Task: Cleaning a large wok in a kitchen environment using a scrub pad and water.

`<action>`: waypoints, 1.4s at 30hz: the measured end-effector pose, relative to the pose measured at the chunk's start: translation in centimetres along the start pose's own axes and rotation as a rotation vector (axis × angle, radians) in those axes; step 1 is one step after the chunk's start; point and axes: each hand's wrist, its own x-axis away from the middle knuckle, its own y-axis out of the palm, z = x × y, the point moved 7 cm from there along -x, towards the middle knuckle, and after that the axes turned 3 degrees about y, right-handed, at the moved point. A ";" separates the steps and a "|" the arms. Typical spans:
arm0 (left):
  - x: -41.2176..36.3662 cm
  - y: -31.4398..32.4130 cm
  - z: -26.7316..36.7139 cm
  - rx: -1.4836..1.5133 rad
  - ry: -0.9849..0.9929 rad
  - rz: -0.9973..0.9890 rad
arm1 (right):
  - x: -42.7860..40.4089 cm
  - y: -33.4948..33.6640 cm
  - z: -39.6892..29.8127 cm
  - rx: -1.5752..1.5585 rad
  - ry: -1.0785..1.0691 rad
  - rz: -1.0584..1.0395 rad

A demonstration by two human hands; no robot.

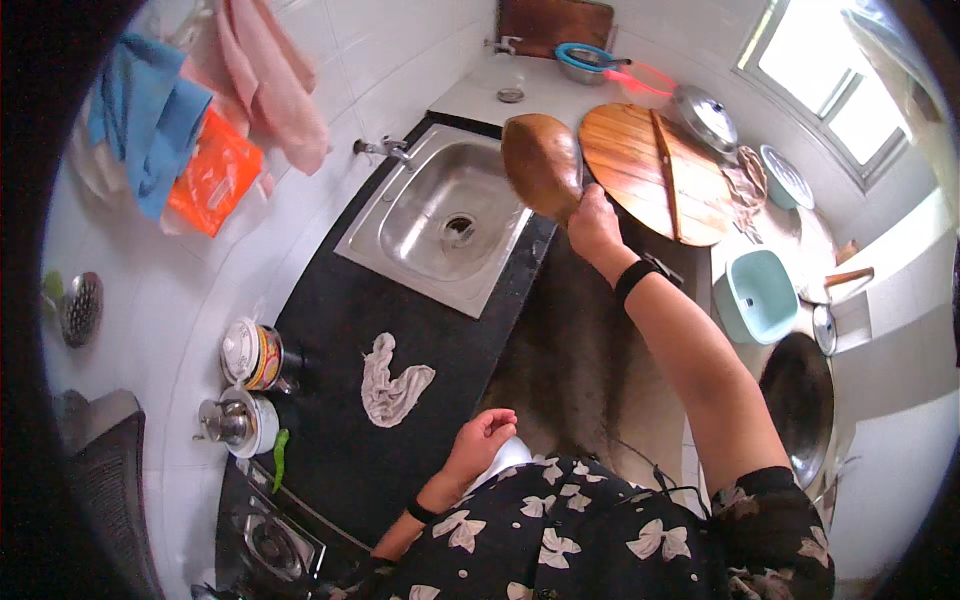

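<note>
My right hand (596, 221) grips the handle end of a brown gourd ladle (540, 165), whose rounded bowl reaches over the right rim of the stainless steel sink (457, 210). Just right of the ladle lies a round wooden lid (630, 169) with a bar across it. My left hand (480, 446) is held by my waist near the black counter's edge, fingers slightly curled and holding nothing visible. On the black counter (337, 322) a crumpled whitish cloth (390, 382) lies between my left hand and the sink.
A wall faucet (386, 148) extends over the sink. A green chili (280, 459) lies by lidded pots (255, 356) and a gas stove (281, 544) at left. On the right stand a light green basin (757, 296), a metal lid (705, 116) and a dark wok (799, 405).
</note>
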 end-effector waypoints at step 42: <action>-5.0 26.6 -1.8 -0.282 -0.281 -0.314 | 51.3 -30.2 61.7 0.597 1.078 -0.152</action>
